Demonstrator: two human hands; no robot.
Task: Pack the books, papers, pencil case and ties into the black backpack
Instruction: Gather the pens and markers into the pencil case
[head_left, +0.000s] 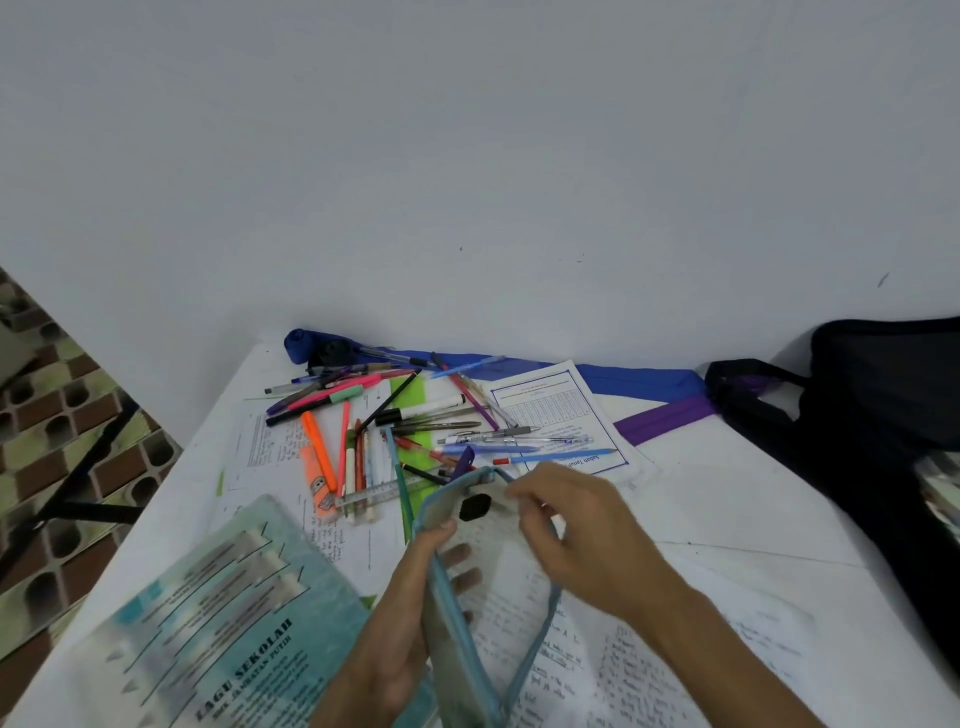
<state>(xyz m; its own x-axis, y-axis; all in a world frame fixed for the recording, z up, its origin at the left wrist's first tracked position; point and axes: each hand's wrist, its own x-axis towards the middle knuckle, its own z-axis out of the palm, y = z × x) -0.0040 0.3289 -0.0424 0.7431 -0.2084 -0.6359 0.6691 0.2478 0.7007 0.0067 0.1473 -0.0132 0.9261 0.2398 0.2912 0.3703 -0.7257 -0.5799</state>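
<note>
One book (208, 623) lies at the near left of the white table (727, 493). Its teal cover is printed "LAGU SEKOLAH", and the smaller lines under that are too blurred to read. Beyond it, loose pens (415, 415) are scattered over written sheets, with an orange highlighter (317, 473) and a clear ruler (384, 493) at the near side of the heap.

In the middle, the left hand (410, 623) grips the pencil case (441, 613) by its left wall, thumb on the rim and fingers showing through the clear plastic. The case has a pale blue zip, hangs open at the mouth, and is held just above the handwritten papers (623, 670). The right hand (587, 530) has its fingers curled and pinches the case's far rim.

Behind the hands lies a printed sheet (550, 415) with a table on it. It lies upside down, and the words "Sabah Tanah" can be made out. A blue tie (639, 382) runs along the wall, and a purple tie (670, 418) lies just beside its right end. At the far right stands the black backpack (872, 415), well apart from the case.
</note>
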